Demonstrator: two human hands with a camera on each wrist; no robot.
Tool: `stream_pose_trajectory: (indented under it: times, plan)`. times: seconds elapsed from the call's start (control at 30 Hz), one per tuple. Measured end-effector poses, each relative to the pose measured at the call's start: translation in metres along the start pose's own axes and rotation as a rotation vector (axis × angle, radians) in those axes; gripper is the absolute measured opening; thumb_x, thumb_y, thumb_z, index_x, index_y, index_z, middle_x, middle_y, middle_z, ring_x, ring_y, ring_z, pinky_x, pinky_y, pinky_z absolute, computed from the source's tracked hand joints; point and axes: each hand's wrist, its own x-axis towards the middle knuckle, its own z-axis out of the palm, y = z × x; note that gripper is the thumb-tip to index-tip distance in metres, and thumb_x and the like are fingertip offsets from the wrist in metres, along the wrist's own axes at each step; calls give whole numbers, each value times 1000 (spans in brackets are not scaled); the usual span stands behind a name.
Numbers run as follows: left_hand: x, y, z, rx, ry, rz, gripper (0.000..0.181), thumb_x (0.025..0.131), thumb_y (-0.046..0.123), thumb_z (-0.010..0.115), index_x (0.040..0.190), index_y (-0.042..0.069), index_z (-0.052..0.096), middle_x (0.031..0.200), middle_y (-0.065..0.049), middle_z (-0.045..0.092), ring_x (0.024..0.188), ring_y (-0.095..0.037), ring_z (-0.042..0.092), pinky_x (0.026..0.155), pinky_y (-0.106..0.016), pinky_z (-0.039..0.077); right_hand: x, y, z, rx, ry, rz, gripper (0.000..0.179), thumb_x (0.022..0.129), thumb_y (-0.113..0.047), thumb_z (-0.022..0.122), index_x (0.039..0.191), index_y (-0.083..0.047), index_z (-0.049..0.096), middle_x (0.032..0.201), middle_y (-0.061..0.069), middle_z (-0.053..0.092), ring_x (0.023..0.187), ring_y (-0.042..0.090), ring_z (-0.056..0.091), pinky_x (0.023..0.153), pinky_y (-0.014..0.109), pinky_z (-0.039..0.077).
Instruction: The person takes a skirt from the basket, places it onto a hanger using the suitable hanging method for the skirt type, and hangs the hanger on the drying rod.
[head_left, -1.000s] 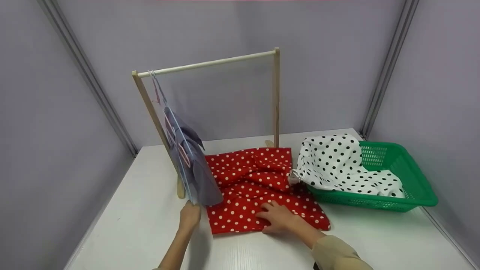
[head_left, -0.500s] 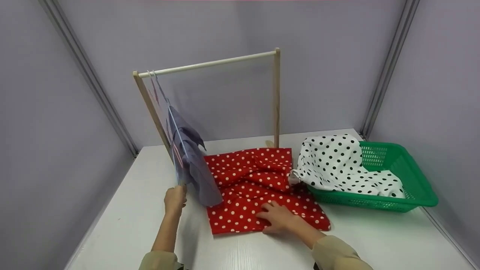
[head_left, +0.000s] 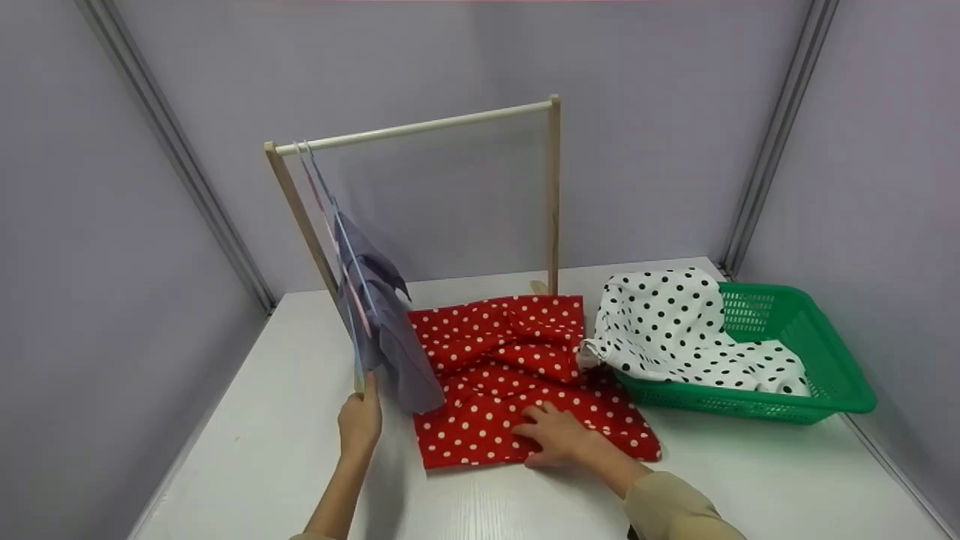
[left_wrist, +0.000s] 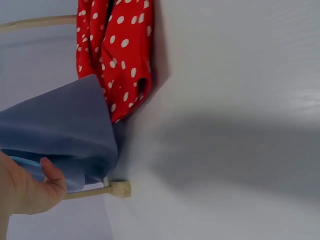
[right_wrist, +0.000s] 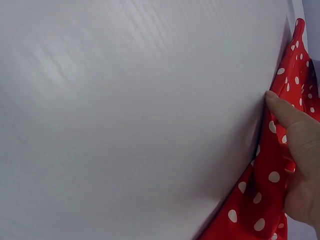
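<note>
In the head view, a grey-blue cloth [head_left: 390, 330] hangs on a pale blue hanger [head_left: 354, 259] at the left end of the rack's rail. My left hand [head_left: 360, 424] holds the hanger's lower end, thumb pointing up along it. The left wrist view shows that thumb [left_wrist: 52, 177] beside the hanger's edge [left_wrist: 22, 161] and the cloth [left_wrist: 60, 125]; the other fingers are hidden. A red cloth with white dots [head_left: 480, 420] lies rumpled on the table. My right hand [head_left: 559, 439] rests on its front part with fingers spread, a finger at the hem in the right wrist view.
The wooden rack [head_left: 553, 195] stands over the back of the table [head_left: 247, 420]. A pink hanger [head_left: 311, 184] hangs beside the blue one. At right, a green basket [head_left: 829, 360] holds a white cloth with black dots [head_left: 660, 322], which drapes over its left rim. Walls enclose the back and sides.
My left hand and the hanger's lower end swung left, away from the red cloth, then came slightly back toward me and right. My right hand and the red cloth stay put.
</note>
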Motion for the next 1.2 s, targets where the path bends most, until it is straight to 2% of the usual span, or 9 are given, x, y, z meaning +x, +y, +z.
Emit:
stream_pose_trajectory:
  times: [0.1,0.17,0.3,0.4,0.5,0.8,0.97,1.0,1.2]
  plan:
    - [-11,-6,10,-12,28,49,77,97,50,24,112,-22,49,104,-35,56,96,-46,55,80,-51,43,-1,0,0,10,3,-1,48,82,-40,65,127,-26,56,132,8,43,117,28,38,88,53,40]
    - [-18,-8,18,-14,52,71,71,99,46,27,107,-20,51,95,-30,58,86,-40,57,74,-48,44,-1,0,-1,13,0,1,48,83,-40,65,128,-26,55,133,9,43,119,29,38,89,54,39]
    - [-30,-9,33,-42,67,99,58,99,39,34,97,-15,53,80,-18,55,72,-28,52,64,-40,42,-1,1,-1,5,-1,2,50,83,-40,64,129,-26,54,135,9,41,121,30,37,91,54,38]
    - [-39,-7,45,-98,55,114,51,99,33,37,100,-16,52,85,-19,56,77,-29,54,68,-41,45,-1,1,-1,5,-2,1,49,83,-40,64,129,-26,54,134,9,42,120,29,37,90,54,38]
    - [-45,-2,56,-148,44,126,48,98,28,41,107,-19,49,95,-25,57,89,-36,57,77,-48,46,-1,2,-1,13,-7,-2,49,83,-40,65,128,-26,55,134,8,42,119,29,38,89,54,39]
    - [-51,16,82,-263,30,178,40,94,17,51,114,-18,44,107,-27,54,105,-39,53,91,-48,39,0,1,0,8,3,-15,49,82,-41,65,128,-26,55,133,8,43,118,28,39,88,53,40]
    - [-51,23,89,-235,30,125,46,93,22,53,114,-17,42,108,-28,50,106,-41,49,93,-50,37,0,1,0,-6,8,-20,49,82,-40,65,128,-26,55,132,7,43,117,28,39,88,52,40]
    - [-52,24,91,-225,30,110,46,93,24,52,113,-17,42,105,-29,51,100,-44,51,88,-52,39,0,1,0,-7,10,-25,49,82,-39,65,128,-26,55,131,8,43,116,27,39,88,51,41]
    - [-64,32,107,-242,23,35,55,93,28,52,117,-19,37,109,-33,45,100,-46,46,90,-55,37,-2,8,-5,36,-26,-45,54,80,-35,69,129,-23,54,133,4,43,117,24,39,91,41,41]
